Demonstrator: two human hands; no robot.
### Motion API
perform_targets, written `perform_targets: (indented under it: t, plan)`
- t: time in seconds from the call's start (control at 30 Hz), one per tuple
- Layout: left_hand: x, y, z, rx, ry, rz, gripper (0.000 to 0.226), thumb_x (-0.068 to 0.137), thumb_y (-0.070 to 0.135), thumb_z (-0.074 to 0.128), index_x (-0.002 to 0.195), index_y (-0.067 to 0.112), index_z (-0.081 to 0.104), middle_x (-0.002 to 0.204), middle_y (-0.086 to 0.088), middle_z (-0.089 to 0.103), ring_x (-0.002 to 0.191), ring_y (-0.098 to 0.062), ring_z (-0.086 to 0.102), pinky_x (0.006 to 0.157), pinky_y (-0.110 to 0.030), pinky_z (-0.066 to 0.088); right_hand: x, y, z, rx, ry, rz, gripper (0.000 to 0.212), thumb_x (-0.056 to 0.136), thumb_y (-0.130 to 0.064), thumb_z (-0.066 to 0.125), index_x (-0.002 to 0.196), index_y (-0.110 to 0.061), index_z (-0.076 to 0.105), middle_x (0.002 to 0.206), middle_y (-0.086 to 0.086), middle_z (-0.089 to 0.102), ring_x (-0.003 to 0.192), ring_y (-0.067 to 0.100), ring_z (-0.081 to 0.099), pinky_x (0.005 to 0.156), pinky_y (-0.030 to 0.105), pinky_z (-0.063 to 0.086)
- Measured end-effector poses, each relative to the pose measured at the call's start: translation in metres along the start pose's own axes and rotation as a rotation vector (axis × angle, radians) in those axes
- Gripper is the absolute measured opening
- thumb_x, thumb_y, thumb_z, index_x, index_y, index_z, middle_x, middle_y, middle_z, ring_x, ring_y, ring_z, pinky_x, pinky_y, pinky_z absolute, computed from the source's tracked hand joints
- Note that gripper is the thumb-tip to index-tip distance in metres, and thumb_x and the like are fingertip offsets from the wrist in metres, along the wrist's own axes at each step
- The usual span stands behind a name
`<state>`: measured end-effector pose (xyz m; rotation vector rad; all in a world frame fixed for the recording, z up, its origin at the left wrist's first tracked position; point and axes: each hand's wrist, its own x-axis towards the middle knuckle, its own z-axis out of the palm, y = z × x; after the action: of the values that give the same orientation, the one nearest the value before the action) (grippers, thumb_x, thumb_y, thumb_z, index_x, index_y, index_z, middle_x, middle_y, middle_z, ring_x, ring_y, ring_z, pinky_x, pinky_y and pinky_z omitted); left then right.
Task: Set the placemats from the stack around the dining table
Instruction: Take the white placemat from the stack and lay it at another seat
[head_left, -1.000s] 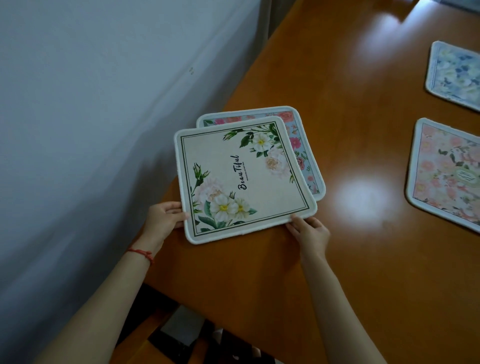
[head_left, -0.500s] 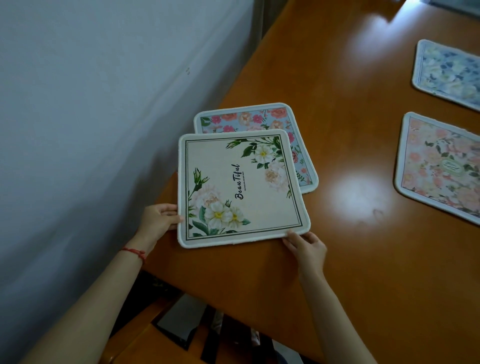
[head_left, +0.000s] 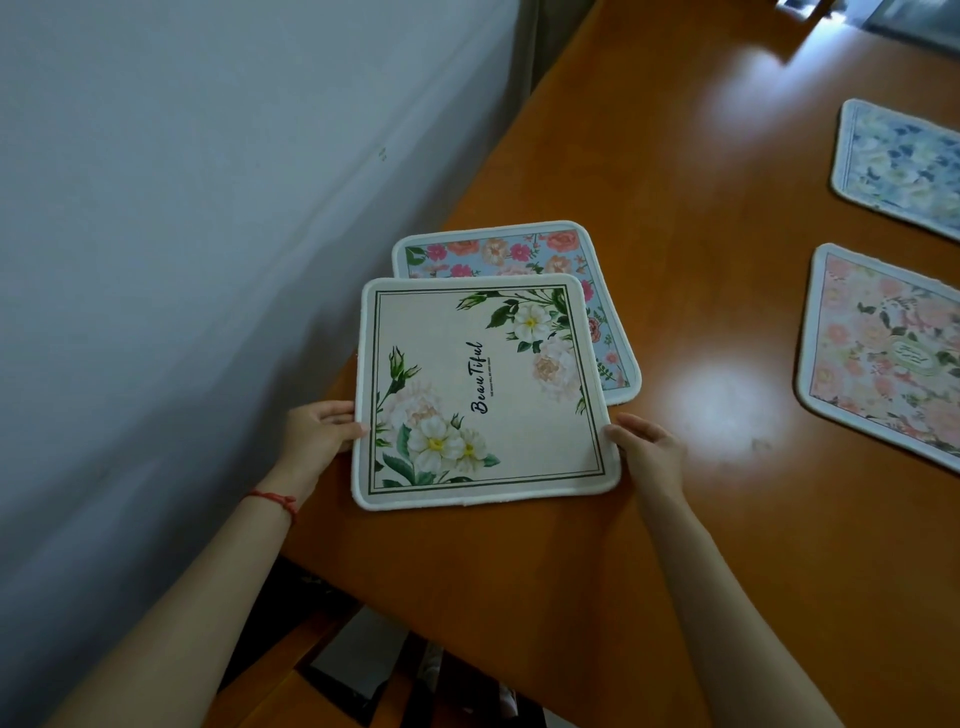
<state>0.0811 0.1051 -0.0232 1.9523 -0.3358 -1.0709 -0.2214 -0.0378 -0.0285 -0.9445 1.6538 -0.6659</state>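
The cream placemat has slid off the blue floral placemat toward the near edge, uncovering more of it; both hands' fingers now grip its side edges.

Probably a home dining room: a long glossy orange-brown wooden table against a plain grey-white wall, laid with square white-edged floral fabric placemats.

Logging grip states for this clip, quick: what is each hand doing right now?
Left hand: closed on the left edge of the cream placemat.
Right hand: fingers at the same placemat's right edge; a firm grip cannot be told.
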Motion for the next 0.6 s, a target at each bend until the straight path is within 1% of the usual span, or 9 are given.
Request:
perform_targets:
  t: [0.13, 0.2, 0.3, 0.37, 0.43, 0.5, 0.6]
  plan:
    - [0.006, 0.003, 0.000, -0.019, 0.023, -0.005, 0.041, 0.077, -0.007, 0.065, 0.116, -0.005, 0.056, 0.102, -0.018, 0.064, 0.090, -0.030, 0.064, 0.083, -0.040, 0.052, 0.010, -0.011, 0.006, 0.009, -0.041, -0.001, 0.019, 0.076, -0.005, 0.071, 0.094, -0.010, 0.067, 0.095, 0.011, 0.068, 0.088, 0.027, 0.066, 0.081, 0.041, 0.055]
    - [0.009, 0.005, 0.000, -0.029, 0.027, -0.009, 0.038, 0.077, -0.007, 0.065, 0.114, -0.004, 0.058, 0.100, -0.017, 0.066, 0.090, -0.031, 0.065, 0.084, -0.041, 0.052, 0.014, -0.016, 0.010, -0.016, -0.066, -0.012, 0.022, 0.077, -0.007, 0.071, 0.099, -0.009, 0.067, 0.096, 0.010, 0.067, 0.088, 0.026, 0.066, 0.079, 0.042, 0.056]
    - [0.013, 0.008, 0.000, -0.035, 0.023, -0.006, 0.036, 0.077, -0.006, 0.065, 0.113, -0.004, 0.058, 0.094, -0.013, 0.066, 0.087, -0.029, 0.064, 0.083, -0.040, 0.052, 0.018, -0.023, 0.015, -0.034, -0.092, -0.018, 0.025, 0.078, -0.007, 0.070, 0.103, -0.007, 0.068, 0.094, 0.008, 0.066, 0.083, 0.024, 0.066, 0.074, 0.039, 0.056]
    - [0.016, 0.010, 0.001, -0.051, 0.027, -0.007, 0.038, 0.077, -0.006, 0.065, 0.114, -0.004, 0.057, 0.097, -0.016, 0.065, 0.087, -0.029, 0.064, 0.083, -0.039, 0.051, 0.019, -0.028, 0.019, -0.040, -0.096, -0.021, 0.023, 0.078, -0.007, 0.070, 0.101, -0.009, 0.068, 0.088, 0.005, 0.065, 0.079, 0.021, 0.065, 0.072, 0.037, 0.055]
    - [0.019, 0.013, 0.001, -0.055, 0.032, -0.006, 0.037, 0.078, -0.004, 0.065, 0.114, -0.003, 0.058, 0.092, -0.013, 0.066, 0.083, -0.025, 0.065, 0.083, -0.039, 0.051, 0.022, -0.031, 0.022, -0.056, -0.095, -0.021, 0.024, 0.078, -0.008, 0.070, 0.102, -0.008, 0.068, 0.083, 0.002, 0.064, 0.075, 0.020, 0.065, 0.071, 0.037, 0.056]
    - [0.020, 0.015, 0.002, -0.056, 0.036, -0.007, 0.034, 0.078, -0.003, 0.065, 0.111, -0.002, 0.059, 0.085, -0.007, 0.066, 0.079, -0.021, 0.064, 0.081, -0.037, 0.051, 0.025, -0.031, 0.024, -0.075, -0.099, -0.013, 0.028, 0.078, -0.009, 0.071, 0.105, -0.006, 0.067, 0.087, 0.006, 0.066, 0.076, 0.022, 0.066, 0.073, 0.040, 0.057]
    - [0.022, 0.018, 0.005, -0.074, 0.046, -0.007, 0.031, 0.080, -0.001, 0.065, 0.110, -0.002, 0.060, 0.084, -0.007, 0.065, 0.076, -0.018, 0.064, 0.078, -0.035, 0.051, 0.027, -0.031, 0.025, -0.098, -0.101, -0.010, 0.035, 0.076, -0.011, 0.073, 0.110, -0.004, 0.065, 0.096, 0.012, 0.066, 0.081, 0.026, 0.067, 0.077, 0.043, 0.056]
